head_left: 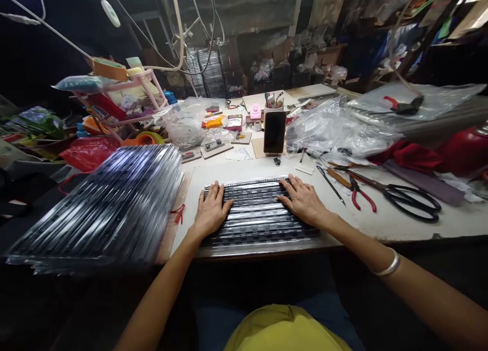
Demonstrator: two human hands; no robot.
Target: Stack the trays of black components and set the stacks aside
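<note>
A black ridged plastic tray in a shiny clear covering lies flat at the table's front edge. My left hand rests on its left side with fingers extended. On the upper right part of the same tray lies my right hand, its fingers spread. Neither hand is wrapped around anything. To the left is a thick stack of similar shiny dark trays, slightly fanned out. A short red string pokes out between that stack and my left hand.
Large scissors, red-handled pliers and a thin pointed tool lie right. A phone stands upright behind the tray. Crumpled clear plastic covers the back right. A pink rack with tape rolls stands back left; cables hang above.
</note>
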